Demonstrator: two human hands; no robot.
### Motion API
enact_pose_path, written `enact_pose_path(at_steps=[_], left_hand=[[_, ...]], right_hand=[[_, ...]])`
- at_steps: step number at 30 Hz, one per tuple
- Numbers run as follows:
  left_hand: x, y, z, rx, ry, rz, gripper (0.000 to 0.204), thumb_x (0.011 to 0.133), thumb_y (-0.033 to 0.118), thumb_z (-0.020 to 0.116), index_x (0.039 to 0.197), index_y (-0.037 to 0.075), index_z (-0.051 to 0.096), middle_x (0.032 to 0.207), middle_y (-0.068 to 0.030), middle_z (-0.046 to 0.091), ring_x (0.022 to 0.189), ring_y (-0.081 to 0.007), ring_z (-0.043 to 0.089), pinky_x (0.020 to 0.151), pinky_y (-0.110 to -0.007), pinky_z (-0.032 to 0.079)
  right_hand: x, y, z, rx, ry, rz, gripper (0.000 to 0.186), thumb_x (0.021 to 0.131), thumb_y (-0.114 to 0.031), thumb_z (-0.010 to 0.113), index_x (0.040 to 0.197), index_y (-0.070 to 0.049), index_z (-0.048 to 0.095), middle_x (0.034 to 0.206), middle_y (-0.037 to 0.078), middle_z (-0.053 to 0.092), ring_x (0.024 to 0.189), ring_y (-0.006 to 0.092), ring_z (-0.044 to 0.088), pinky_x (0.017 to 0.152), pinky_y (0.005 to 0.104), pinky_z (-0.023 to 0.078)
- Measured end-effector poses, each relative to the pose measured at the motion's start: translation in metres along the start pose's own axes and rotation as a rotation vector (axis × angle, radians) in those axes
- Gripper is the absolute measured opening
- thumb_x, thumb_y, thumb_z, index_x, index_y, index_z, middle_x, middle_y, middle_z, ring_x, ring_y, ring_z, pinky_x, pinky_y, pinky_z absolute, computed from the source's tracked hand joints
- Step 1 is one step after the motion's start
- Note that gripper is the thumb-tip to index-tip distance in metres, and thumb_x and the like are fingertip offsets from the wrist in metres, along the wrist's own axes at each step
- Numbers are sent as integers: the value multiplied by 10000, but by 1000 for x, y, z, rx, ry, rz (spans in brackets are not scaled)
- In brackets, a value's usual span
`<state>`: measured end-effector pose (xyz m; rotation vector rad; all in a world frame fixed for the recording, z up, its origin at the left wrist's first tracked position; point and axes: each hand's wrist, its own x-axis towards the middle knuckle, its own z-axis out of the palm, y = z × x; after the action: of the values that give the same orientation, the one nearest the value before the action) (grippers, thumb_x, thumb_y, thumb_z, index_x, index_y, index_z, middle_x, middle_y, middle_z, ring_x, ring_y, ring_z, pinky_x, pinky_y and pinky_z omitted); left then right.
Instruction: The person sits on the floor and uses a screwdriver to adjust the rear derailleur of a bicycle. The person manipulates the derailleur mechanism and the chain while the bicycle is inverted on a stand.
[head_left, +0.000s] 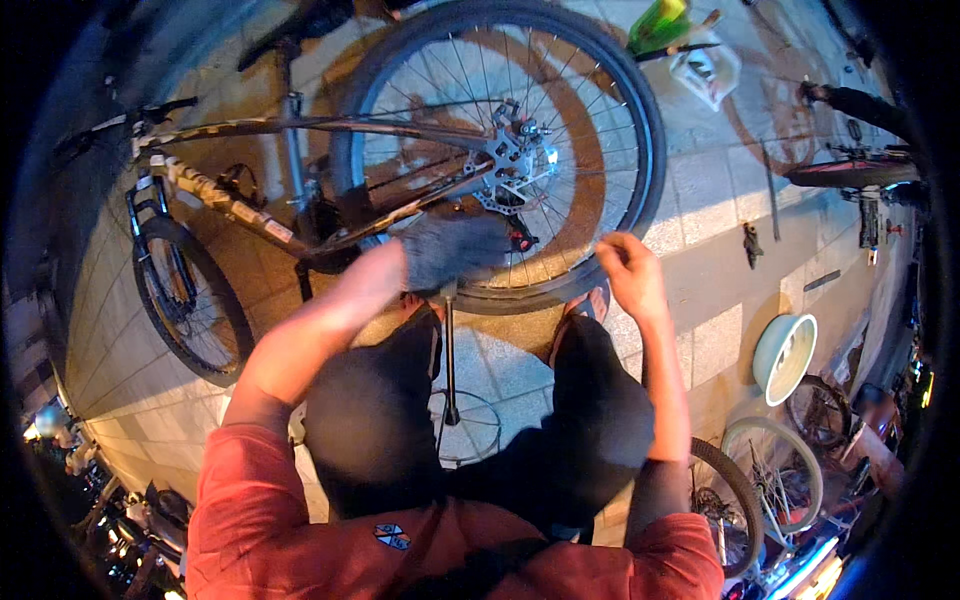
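A bicycle (225,205) stretches out before me, its large rear wheel (650,150) close by and its smaller-looking front wheel (190,310) off to the left. On my left hand (455,255) is a dark grey glove. It is over the lower side of the rear wheel, just below the disc rotor and hub (508,160); motion blurs its fingers, and I cannot tell whether it touches the bicycle. My bare right hand (630,270) is at the tyre's lower right edge, with fingers curled together. Whatever they may hold is hidden.
Between my legs stands a thin upright rod (450,360) with a round wire base. To the right are a pale basin (785,360), loose wheels (775,470) and a small dark tool (752,245). A plastic bag (705,75) lies beyond the wheel. Another person's arm (860,105) shows at far right.
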<state>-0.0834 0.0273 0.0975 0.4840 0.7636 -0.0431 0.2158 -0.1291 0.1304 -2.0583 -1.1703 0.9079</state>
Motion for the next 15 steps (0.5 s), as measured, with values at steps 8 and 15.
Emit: enact_pose_path(at_steps=[8, 15], left_hand=[[-207, -38, -64, 346, 587, 789, 348, 919, 248, 671, 1233, 101, 645, 1259, -102, 671, 1176, -339, 620, 1022, -462, 495], [-399, -226, -68, -573, 897, 783, 421, 1042, 420, 485, 1348, 149, 590, 1422, -71, 591, 1314, -273, 526, 1100, -448, 361]], right_hand=[[-194, 211, 64, -382, 173, 762, 543, 1019, -434, 558, 1052, 89, 699, 900, 197, 736, 802, 327, 700, 803, 463, 550], [-284, 214, 80, -120, 74, 822, 509, 1005, -417, 570, 1029, 73, 705, 889, 191, 737, 797, 322, 703, 787, 456, 552]])
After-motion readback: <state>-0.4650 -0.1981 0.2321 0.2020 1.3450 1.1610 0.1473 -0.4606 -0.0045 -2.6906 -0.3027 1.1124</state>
